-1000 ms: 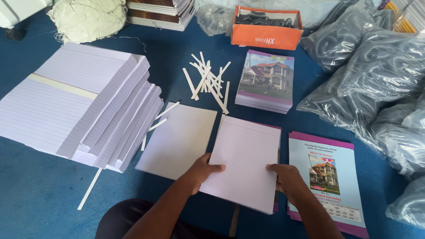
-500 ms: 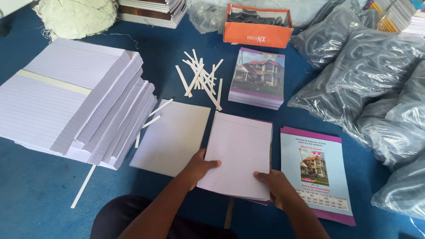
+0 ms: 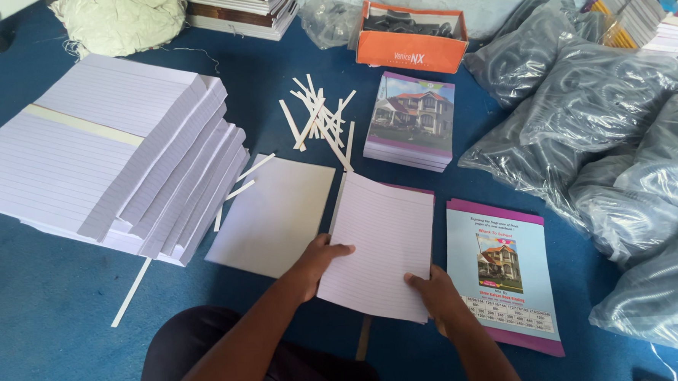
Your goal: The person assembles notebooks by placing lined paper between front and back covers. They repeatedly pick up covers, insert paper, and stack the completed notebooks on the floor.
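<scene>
Head view: both hands grip 1 sheaf of lined pages [image 3: 383,242] lying on the blue floor [image 3: 48,333]. The left hand [image 3: 319,264] is closed on its left edge, thumb on top; the right hand [image 3: 435,293] pinches the bottom right corner. Just left lies a blank white sheet [image 3: 271,212], just right a purple-edged cover sheet [image 3: 502,271]. Beyond are white strips [image 3: 317,119], a stack of covers [image 3: 412,119], an orange box [image 3: 410,39]. Far left, slanted piles of lined paper [image 3: 101,163].

Two hands are seen, the left hand [image 3: 318,264] and the right hand [image 3: 435,297]. One orange box [image 3: 411,39] and one printed cover sheet [image 3: 502,271] are counted.
</scene>
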